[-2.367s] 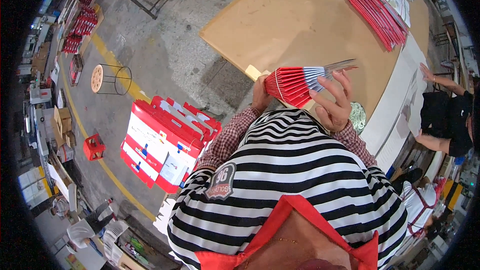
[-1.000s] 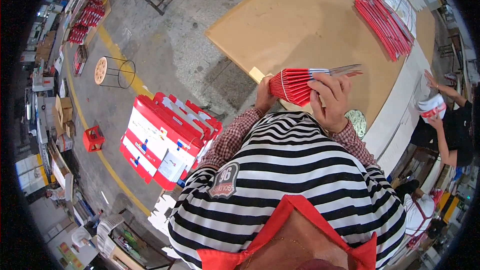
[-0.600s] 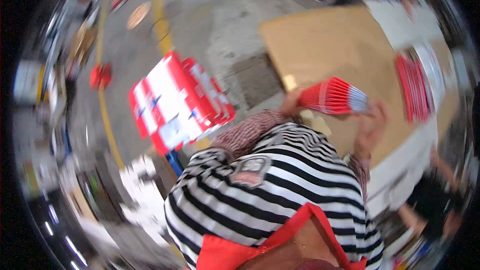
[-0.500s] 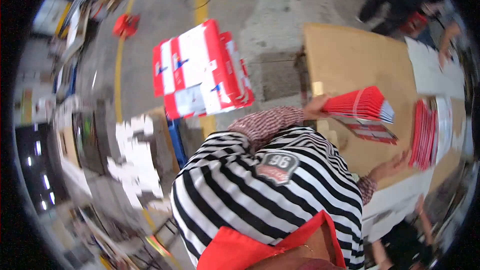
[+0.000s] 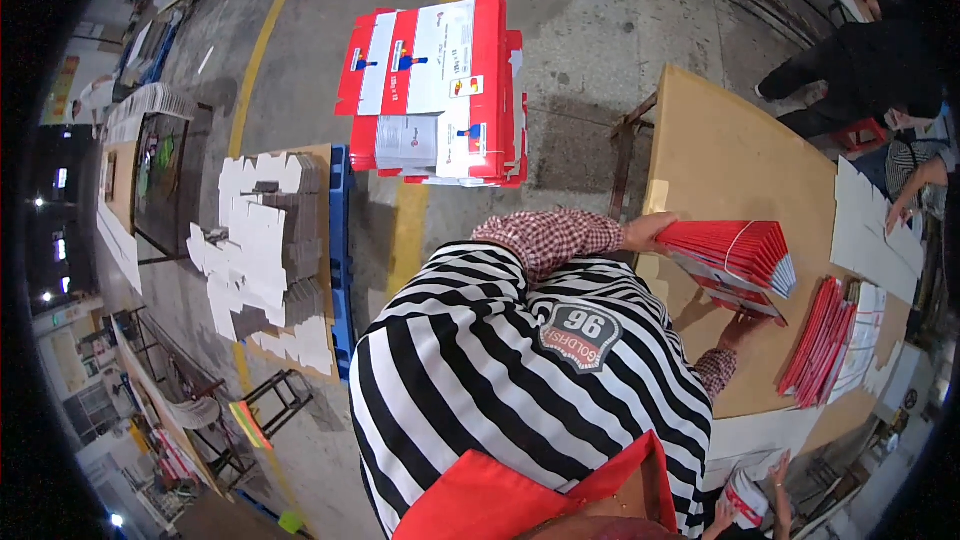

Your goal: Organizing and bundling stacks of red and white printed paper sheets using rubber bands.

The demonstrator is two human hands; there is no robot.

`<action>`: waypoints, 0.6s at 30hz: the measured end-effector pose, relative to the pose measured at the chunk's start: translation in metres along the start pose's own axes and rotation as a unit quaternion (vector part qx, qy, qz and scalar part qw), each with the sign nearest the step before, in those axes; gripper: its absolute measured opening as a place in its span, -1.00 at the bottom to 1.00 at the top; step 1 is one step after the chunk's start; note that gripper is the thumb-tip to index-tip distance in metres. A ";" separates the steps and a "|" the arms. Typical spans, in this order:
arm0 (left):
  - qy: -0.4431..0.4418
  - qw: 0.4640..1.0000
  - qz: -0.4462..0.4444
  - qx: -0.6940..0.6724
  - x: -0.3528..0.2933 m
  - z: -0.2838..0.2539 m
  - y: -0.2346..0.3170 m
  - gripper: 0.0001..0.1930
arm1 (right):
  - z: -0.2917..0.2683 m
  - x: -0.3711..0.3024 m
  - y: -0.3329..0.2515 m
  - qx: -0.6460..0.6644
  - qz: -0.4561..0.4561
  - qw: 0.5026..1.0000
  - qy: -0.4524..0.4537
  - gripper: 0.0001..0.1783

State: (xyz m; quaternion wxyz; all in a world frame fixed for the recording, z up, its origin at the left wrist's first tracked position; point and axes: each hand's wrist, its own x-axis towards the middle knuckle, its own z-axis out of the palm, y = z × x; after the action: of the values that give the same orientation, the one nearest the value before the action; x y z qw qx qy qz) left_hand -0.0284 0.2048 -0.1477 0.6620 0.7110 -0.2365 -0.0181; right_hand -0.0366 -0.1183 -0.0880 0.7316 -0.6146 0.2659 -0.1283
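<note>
A fanned bundle of flat red-and-white cartons (image 5: pixel 728 248) stands on edge on the brown tabletop (image 5: pixel 735 145), to the right of my body. A thin pale band crosses it. My left hand (image 5: pixel 650 230) is closed around the bundle's left end. At its near lower edge is my right hand (image 5: pixel 741 332), with the fingers partly hidden behind the cartons; it appears to grip them from there. Right of it, a second row of flat red cartons (image 5: pixel 815 340) leans against white-faced ones (image 5: pixel 857 340).
On the floor ahead sits a pile of red-and-white cartons (image 5: pixel 430 90). White cardboard blanks (image 5: pixel 255 250) lie beside a blue pallet (image 5: pixel 342 270) at left. A co-worker's hand (image 5: pixel 900 212) is over the table's far right; another person's hands hold something (image 5: pixel 745 500) at lower right.
My right hand has drawn back from the red carton row to the bundle's near edge. My left hand keeps its hold. The whole view has shifted and turned a little.
</note>
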 end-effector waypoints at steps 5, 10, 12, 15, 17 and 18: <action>-0.005 0.999 -0.009 0.036 -0.005 -0.003 0.000 -0.30 | -0.024 0.018 0.012 0.024 0.037 0.994 -0.103 -0.22; 0.028 0.999 -0.029 0.026 -0.005 -0.007 0.000 -0.33 | -0.046 0.027 0.059 0.009 -0.012 0.991 -0.133 -0.33; 0.007 0.996 -0.036 -0.077 -0.006 0.001 -0.022 -0.40 | -0.072 -0.002 0.072 -0.296 -0.190 0.935 -0.055 -0.24; 0.051 0.999 -0.003 0.001 -0.017 -0.002 -0.015 -0.47 | 0.015 -0.071 0.016 0.087 0.107 0.980 0.145 -0.13; 0.038 0.998 0.009 0.042 -0.016 -0.001 -0.003 -0.52 | 0.019 -0.110 0.004 0.214 0.172 0.961 0.021 -0.17; 0.032 0.999 0.002 0.037 -0.017 0.000 0.001 -0.54 | 0.036 -0.127 -0.020 0.223 0.164 0.961 0.022 -0.17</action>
State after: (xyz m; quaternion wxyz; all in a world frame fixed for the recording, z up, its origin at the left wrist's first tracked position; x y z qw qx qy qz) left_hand -0.0435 0.2111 -0.1519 0.6425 0.7347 -0.2174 0.0151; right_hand -0.1194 -0.0275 -0.0352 0.8550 -0.3811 0.3434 -0.0762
